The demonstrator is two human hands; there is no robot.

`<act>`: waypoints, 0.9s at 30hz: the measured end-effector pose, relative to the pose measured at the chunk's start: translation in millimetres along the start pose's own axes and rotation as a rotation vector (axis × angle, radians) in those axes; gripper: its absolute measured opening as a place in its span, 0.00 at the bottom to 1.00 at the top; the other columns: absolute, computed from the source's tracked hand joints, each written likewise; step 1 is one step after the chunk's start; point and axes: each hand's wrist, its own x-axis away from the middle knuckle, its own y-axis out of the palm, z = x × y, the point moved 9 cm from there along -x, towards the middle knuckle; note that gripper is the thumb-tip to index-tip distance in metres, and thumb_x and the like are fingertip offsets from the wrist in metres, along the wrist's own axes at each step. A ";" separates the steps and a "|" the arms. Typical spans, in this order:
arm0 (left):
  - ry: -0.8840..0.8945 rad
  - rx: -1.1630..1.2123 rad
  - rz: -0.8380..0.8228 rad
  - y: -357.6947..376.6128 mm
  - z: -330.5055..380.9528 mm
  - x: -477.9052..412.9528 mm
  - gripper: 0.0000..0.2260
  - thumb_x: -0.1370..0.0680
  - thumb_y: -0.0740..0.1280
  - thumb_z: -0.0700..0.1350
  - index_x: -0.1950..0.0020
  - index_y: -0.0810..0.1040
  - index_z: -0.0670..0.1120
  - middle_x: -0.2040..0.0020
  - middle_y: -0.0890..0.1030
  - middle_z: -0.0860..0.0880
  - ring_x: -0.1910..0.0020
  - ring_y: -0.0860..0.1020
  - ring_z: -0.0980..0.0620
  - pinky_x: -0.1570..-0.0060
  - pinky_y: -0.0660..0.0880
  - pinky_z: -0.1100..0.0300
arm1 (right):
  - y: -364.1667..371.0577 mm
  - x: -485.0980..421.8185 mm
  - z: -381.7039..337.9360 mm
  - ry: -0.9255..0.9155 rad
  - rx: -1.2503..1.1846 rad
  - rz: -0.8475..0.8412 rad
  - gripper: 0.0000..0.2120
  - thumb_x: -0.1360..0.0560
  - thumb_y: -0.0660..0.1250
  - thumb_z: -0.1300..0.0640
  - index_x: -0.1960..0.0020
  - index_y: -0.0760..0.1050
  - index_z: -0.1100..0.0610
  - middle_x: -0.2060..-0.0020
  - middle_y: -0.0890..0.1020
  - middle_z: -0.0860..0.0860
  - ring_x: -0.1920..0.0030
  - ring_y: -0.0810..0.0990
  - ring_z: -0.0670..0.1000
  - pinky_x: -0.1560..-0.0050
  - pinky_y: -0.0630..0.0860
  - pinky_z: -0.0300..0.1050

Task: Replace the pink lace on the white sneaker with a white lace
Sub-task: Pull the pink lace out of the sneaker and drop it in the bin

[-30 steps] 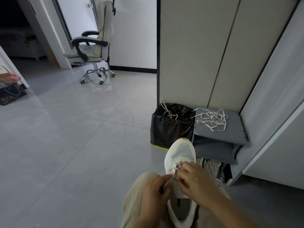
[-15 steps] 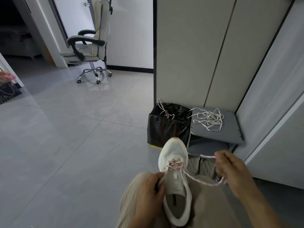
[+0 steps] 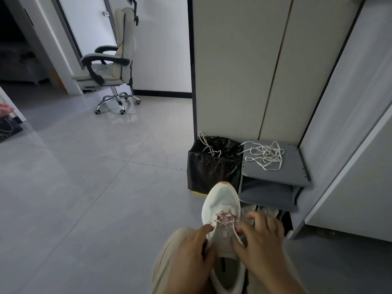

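Sneaker place: we see the white sneaker [image 3: 220, 198] low in the middle of the scene, lying on the person's beige trouser leg [image 3: 165, 255], between both hands.
Sneaker direction: its long axis runs from near to far. The toe points far, toward the black bin [image 3: 212, 168], and the open heel is near us.
Pink lace: the pink lace [image 3: 224, 218] crosses only the eyelets at the toe end. One loose strand runs down to the right hand.
Left hand: the left hand [image 3: 188, 257] grips the left side of the sneaker, with the thumb lying on the upper.
Right hand: the right hand [image 3: 263, 242] has its fingers curled at the right eyelets, and we judge that it pinches the loose pink strand.
White lace: the white lace [image 3: 266, 154] lies in a loose tangle on top of the grey shelf [image 3: 294, 166], far right of the sneaker and well apart from both hands.
Bin: another lace hangs over its rim.
Far left: an office chair [image 3: 110, 66] stands on the grey tile floor [image 3: 84, 177].
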 end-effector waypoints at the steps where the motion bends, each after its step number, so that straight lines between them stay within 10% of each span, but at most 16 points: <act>1: 0.053 -0.027 0.012 -1.0 7.9 -2.9 0.13 0.30 0.61 0.54 0.46 0.72 0.59 0.62 0.76 0.59 0.63 0.74 0.60 0.67 0.64 0.75 | 1.5 0.4 4.4 0.014 -0.015 0.003 0.12 0.35 0.59 0.42 0.66 0.76 0.48 0.57 0.76 0.48 0.53 0.69 0.51 0.48 0.61 0.49; 10: 0.343 -0.294 -0.055 18.3 60.0 -60.0 0.17 0.52 0.82 0.54 0.68 0.80 0.55 0.67 0.77 0.59 0.65 0.76 0.57 0.63 0.77 0.65 | 0.2 7.9 17.8 0.075 -0.156 0.088 0.15 0.32 0.58 0.44 0.67 0.79 0.50 0.54 0.80 0.47 0.49 0.68 0.48 0.47 0.61 0.46; 16: 0.402 -0.017 0.132 -13.1 34.9 -41.3 0.05 0.29 0.67 0.52 0.64 0.75 0.54 0.66 0.75 0.58 0.61 0.68 0.58 0.60 0.64 0.68 | 0.4 10.8 25.0 0.140 -0.153 0.109 0.14 0.32 0.58 0.45 0.70 0.75 0.50 0.55 0.78 0.47 0.48 0.67 0.49 0.46 0.57 0.43; 21: -0.195 0.483 0.172 -17.3 -50.7 -23.1 0.04 0.30 0.68 0.51 0.65 0.78 0.56 0.60 0.76 0.58 0.57 0.72 0.59 0.58 0.67 0.71 | 10.5 6.5 18.2 0.066 -0.250 0.052 0.13 0.31 0.59 0.44 0.69 0.73 0.49 0.52 0.73 0.41 0.47 0.67 0.46 0.43 0.58 0.43; 27: -0.013 0.217 0.114 -13.6 -0.9 -40.8 0.10 0.30 0.68 0.40 0.53 0.81 0.53 0.53 0.75 0.57 0.52 0.71 0.58 0.51 0.70 0.64 | 11.4 5.8 9.6 -0.007 -0.340 0.013 0.12 0.28 0.58 0.44 0.64 0.76 0.48 0.51 0.67 0.34 0.45 0.64 0.40 0.45 0.56 0.36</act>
